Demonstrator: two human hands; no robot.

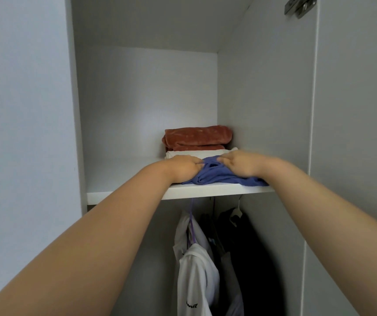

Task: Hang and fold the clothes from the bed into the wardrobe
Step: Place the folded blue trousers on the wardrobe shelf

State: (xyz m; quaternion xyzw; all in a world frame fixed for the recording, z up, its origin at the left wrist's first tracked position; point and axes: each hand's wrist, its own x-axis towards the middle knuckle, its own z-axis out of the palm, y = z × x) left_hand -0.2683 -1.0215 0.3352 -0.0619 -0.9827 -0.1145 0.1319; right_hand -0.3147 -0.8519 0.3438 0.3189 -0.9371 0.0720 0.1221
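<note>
A folded blue garment (217,176) lies at the front of the white wardrobe shelf (123,176). My left hand (183,167) rests on its left side with fingers curled into the cloth. On the right side, my right hand (242,163) grips the fabric the same way. Behind the blue garment lies a folded white garment (192,153), and a folded rust-red garment (196,137) sits behind that.
Below the shelf hang a white shirt (196,270) on a purple hanger and dark clothes (251,258). The wardrobe's right wall (262,99) stands close to the pile. The open door (353,133) is at the far right, a plain wall (23,110) at the left.
</note>
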